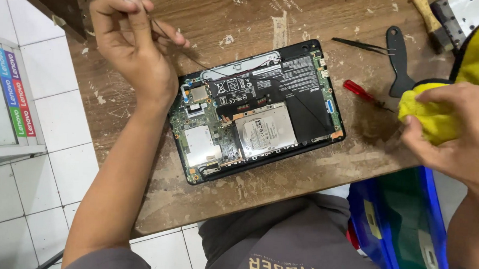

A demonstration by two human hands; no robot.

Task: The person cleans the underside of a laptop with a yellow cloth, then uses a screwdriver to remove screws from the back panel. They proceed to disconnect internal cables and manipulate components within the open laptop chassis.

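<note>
The opened laptop [256,111], a black rectangular shell with its bottom cover off, lay in the middle of the scarred, flaking wooden table [204,197]. Inside it showed a green circuit board, a silvery flat disk drive and a matte black battery slab. The left hand [133,49] hovered above and to the left of the laptop, fingertips pinched tight on a thin black wire [199,60] that ran slackly down into the laptop's upper edge. The right hand [457,133] sat well to the right of the laptop, at the table's edge, fingers clenched around a soft, fuzzy yellow cloth [434,113]. Between the laptop and that cloth lay a small screwdriver [362,94] with a glossy red handle. Just above it, right of the laptop's top corner, rested slim black tweezers [362,46] and a flat black plastic spatula-shaped pry tool [399,61].
</note>
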